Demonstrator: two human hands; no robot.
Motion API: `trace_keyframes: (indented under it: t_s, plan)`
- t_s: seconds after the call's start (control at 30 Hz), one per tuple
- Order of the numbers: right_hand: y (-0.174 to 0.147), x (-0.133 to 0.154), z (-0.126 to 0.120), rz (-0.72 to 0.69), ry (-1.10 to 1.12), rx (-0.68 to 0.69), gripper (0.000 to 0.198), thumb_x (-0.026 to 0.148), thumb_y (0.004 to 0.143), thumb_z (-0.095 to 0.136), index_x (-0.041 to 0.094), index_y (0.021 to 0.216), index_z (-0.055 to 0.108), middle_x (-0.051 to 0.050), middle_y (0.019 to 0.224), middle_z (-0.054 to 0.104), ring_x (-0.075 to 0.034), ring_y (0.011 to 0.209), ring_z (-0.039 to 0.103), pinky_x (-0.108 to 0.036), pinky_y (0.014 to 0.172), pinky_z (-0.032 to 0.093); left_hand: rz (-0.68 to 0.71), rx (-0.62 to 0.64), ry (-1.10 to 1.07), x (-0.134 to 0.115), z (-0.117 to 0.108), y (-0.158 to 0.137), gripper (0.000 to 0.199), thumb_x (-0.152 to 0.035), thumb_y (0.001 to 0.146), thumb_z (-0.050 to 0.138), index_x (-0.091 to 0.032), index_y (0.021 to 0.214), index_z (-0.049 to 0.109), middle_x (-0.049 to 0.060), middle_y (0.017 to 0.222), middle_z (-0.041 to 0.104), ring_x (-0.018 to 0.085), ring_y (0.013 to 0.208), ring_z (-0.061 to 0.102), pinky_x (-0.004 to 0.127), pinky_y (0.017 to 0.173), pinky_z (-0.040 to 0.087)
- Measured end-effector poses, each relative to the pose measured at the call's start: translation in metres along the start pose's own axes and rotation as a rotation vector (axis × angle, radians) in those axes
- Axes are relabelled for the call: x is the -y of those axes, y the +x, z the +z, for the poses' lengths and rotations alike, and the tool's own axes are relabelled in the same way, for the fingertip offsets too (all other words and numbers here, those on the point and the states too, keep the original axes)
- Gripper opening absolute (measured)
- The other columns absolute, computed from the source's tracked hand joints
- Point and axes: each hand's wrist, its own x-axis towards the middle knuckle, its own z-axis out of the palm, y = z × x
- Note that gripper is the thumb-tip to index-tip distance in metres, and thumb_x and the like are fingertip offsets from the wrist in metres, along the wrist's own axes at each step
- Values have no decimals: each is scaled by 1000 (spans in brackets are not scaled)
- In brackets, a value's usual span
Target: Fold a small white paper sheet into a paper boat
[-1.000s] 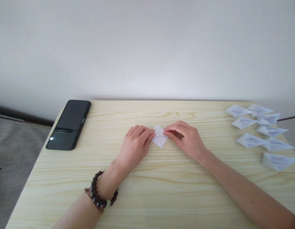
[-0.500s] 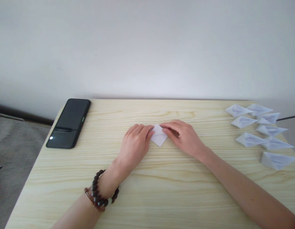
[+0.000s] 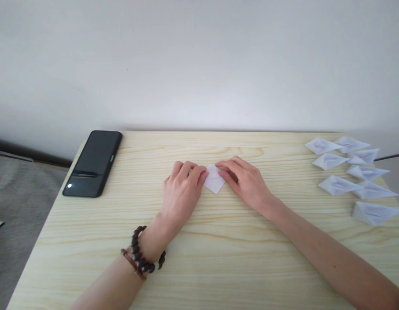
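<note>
A small folded piece of white paper point(image 3: 214, 182) lies on the wooden table, one corner pointing toward me. My left hand point(image 3: 184, 185) pinches its left side between thumb and fingers. On the opposite side, my right hand point(image 3: 245, 180) grips the paper's right edge with thumb and forefinger. The fingertips cover both side corners. A crease line runs across the paper's upper part. Dark beads and a brown cord circle my left wrist.
Several folded white paper boats point(image 3: 338, 185) stand in loose rows at the table's right side. A black phone point(image 3: 92, 163) lies flat at the left edge. The pale wood-grain table point(image 3: 219, 267) meets a white wall point(image 3: 199, 64) at the back.
Both hands stay on the paper with nearly the same hold. The left wrist has shifted slightly to the right. The whole view has tilted a little.
</note>
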Motion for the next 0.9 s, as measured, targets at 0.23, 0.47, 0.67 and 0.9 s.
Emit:
trace_keyframes:
  t_s: [0.23,0.47,0.67,0.9]
  plan:
    - [-10,-3,0,-248,-97,18,33,9,94,40,25,104,68,-6,103,61,-16,82,59,-31,76,49,-113,106,-88,2,3,3,15,-32,91,55,-20,97,61,6,100,63,24,93,51,39,82,42]
    - [-14,-6,-6,-327,-194,40,32,10,94,40,21,106,69,-8,100,64,-19,86,57,-34,79,50,-169,162,-120,2,0,4,15,-33,91,54,-24,100,63,6,103,62,27,98,47,42,83,37]
    - [-20,-11,-9,-316,-129,13,35,3,90,39,17,104,68,-10,104,67,-20,90,61,-37,79,54,-136,180,-159,6,-3,4,17,-28,91,55,-25,106,63,5,101,64,25,98,50,41,82,37]
    - [-26,-12,-6,-295,-114,-53,37,3,89,40,18,107,68,-9,105,70,-21,93,65,-39,83,56,102,98,-86,16,2,-3,31,-20,92,51,-36,113,67,5,117,61,25,106,47,40,85,39]
